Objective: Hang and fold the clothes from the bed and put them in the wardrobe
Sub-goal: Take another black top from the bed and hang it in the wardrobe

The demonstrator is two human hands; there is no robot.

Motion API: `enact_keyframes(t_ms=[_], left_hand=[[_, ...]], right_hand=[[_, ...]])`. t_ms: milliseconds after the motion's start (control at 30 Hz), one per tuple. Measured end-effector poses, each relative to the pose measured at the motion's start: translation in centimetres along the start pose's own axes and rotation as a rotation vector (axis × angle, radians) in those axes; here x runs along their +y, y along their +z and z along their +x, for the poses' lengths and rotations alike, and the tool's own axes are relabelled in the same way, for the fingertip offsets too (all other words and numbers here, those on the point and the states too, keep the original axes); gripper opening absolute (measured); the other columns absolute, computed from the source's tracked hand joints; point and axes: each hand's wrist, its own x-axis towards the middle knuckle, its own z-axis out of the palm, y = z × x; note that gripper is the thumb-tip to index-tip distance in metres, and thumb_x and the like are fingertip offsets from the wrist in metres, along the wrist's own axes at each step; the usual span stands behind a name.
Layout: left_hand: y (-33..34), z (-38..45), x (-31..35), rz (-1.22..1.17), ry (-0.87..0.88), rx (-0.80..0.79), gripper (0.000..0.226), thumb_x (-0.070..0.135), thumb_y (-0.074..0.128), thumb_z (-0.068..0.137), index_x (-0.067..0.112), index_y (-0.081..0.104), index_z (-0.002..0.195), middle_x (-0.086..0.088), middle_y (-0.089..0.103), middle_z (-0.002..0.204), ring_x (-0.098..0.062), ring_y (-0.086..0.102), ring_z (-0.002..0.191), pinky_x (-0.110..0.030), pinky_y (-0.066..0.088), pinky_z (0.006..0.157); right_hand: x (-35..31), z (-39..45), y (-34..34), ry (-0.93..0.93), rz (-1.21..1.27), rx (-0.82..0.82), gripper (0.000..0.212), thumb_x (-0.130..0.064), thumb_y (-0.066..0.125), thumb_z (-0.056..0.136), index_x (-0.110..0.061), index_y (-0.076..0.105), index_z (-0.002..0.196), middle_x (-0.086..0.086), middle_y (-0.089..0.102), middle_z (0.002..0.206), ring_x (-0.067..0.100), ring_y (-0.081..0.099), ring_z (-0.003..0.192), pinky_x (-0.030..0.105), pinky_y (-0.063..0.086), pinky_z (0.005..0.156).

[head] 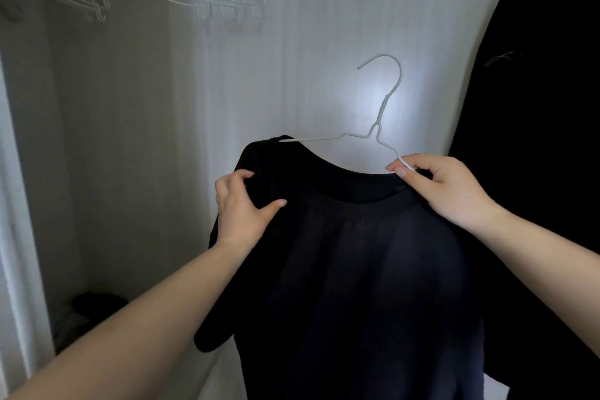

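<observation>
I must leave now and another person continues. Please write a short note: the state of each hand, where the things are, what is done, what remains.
Left hand: grips the dark T-shirt at its left shoulder.
Right hand: pinches the white wire hanger and the collar together.
Done: the hanger's left arm is inside the shirt.
Left: seat the right shoulder, then hook it beside the empty hangers, upper left. A dark garment hangs on the right.

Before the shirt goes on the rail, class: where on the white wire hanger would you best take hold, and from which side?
Grip the twisted neck just under the hook of the white wire hanger, coming from the right. It stands bare above the dark shirt, and the right hand already pinches the wire arm just below, while the left hand holds the shoulder.
</observation>
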Motion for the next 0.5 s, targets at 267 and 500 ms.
enact_keyframes(t_ms=[267, 500], left_hand=[[-0.2, 1.5, 0.5, -0.133, -0.115, 0.051, 0.036, 0.013, 0.074, 0.081, 0.023, 0.05, 0.106, 0.003, 0.054, 0.11, -0.004, 0.057, 0.08, -0.014, 0.044, 0.072], [-2.0, 3.1, 0.3, -0.103, -0.04, 0.092, 0.014, 0.007, 0.06, 0.089, 0.009, 0.071, 0.096, -0.008, 0.067, 0.098, -0.018, 0.06, 0.088, -0.018, 0.042, 0.082]], right_hand=[[0.4, -0.1, -0.9, 0.001, -0.033, 0.036, 0.02, -0.024, 0.058, 0.092, -0.041, 0.068, 0.088, -0.032, 0.065, 0.088, -0.015, 0.059, 0.086, -0.001, 0.038, 0.073], [1.3, -0.4, -1.7, -0.005, -0.166, -0.014, 0.023, -0.028, 0.058, 0.092, -0.049, 0.065, 0.085, -0.04, 0.063, 0.087, -0.02, 0.056, 0.091, -0.003, 0.037, 0.075]])
